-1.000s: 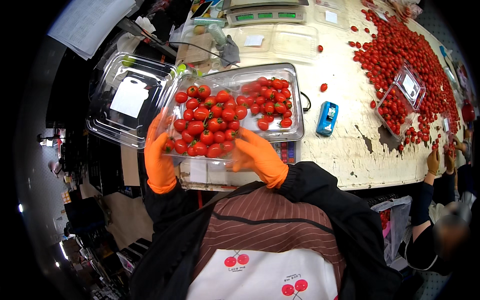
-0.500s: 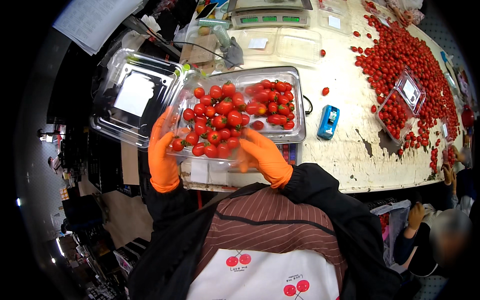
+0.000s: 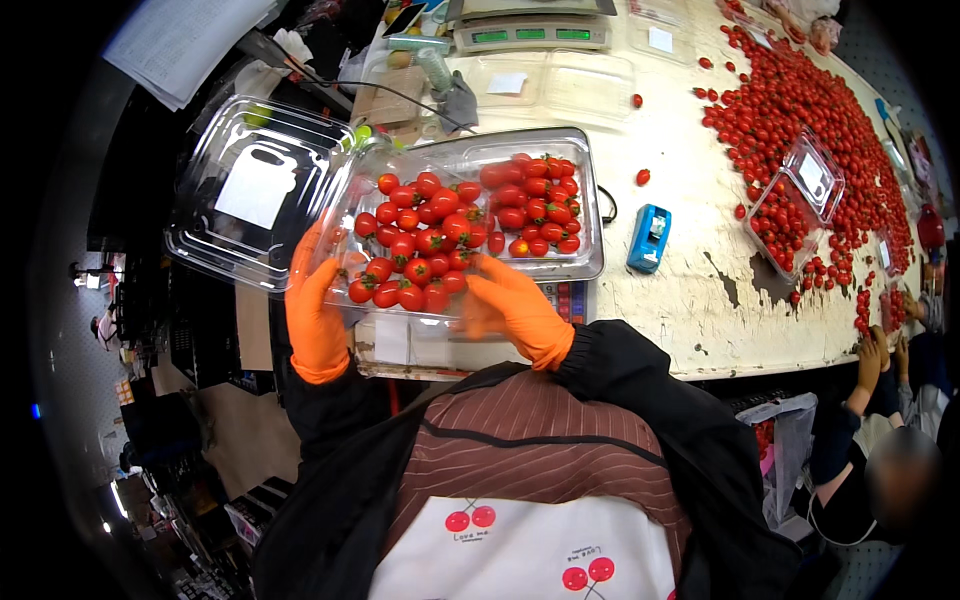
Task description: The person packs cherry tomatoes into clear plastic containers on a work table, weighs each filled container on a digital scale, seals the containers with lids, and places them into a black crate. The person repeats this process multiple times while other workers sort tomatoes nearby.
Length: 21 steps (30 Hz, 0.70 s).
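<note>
Between my hands is a clear plastic clamshell box (image 3: 345, 218), partly filled with red cherry tomatoes (image 3: 425, 240). Its open lid (image 3: 190, 215), bearing a white label, folds out to the left. My left hand (image 3: 318, 318), in an orange glove, grips the box's left near corner. The orange-gloved right hand (image 3: 520, 312) holds its right near side; those fingertips are blurred and partly behind the plastic. The box's right part overlaps a shallow metal tray (image 3: 597, 200), where more cherry tomatoes (image 3: 540, 205) lie. The tray covers most of a device with coloured keys (image 3: 568, 300).
A blue tape dispenser (image 3: 650, 238) stands right of the tray. Farther right are a large tomato heap (image 3: 800, 130) and another open clamshell (image 3: 780, 235). Empty plastic boxes (image 3: 590, 90) and a digital scale (image 3: 530, 35) lie beyond. A co-worker's hands (image 3: 873, 358) are at the right edge.
Tomatoes in my box have rolled and rearranged; both hands keep hold of it. The whole view has shifted slightly. The co-worker's hands at the right have moved farther toward the tomatoes.
</note>
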### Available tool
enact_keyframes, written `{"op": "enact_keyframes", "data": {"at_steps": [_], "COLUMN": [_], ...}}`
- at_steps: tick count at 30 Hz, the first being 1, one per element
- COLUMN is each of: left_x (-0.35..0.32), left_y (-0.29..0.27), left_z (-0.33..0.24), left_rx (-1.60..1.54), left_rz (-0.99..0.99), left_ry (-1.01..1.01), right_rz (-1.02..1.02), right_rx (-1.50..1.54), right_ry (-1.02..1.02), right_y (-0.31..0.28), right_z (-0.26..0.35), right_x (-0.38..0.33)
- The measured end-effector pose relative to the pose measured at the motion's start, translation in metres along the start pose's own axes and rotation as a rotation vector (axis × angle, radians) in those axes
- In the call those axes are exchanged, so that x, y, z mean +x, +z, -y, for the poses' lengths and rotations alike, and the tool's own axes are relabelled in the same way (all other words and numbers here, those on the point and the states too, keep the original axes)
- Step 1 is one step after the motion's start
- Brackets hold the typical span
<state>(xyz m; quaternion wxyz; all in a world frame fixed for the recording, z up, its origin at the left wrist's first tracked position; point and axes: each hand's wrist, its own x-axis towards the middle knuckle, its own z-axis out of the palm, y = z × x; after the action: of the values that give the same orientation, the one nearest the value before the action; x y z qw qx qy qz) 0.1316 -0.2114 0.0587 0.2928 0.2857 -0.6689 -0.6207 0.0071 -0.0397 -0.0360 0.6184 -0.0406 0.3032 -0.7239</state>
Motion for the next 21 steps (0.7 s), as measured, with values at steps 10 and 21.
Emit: {"op": "enact_keyframes", "data": {"at_steps": [10, 21], "left_x": [0.002, 0.001], "left_y": [0.006, 0.004], "left_z": [-0.010, -0.007], "left_rx": [-0.090, 0.005], "left_rz": [0.061, 0.031], "left_ry": [-0.028, 0.004], "right_rz": [-0.007, 0.040], "right_rx": [-0.013, -0.023], "right_ry": [-0.072, -0.016], "right_y": [0.005, 0.000], "right_z": [0.011, 0.007], "right_x": [-0.006, -0.001]}}
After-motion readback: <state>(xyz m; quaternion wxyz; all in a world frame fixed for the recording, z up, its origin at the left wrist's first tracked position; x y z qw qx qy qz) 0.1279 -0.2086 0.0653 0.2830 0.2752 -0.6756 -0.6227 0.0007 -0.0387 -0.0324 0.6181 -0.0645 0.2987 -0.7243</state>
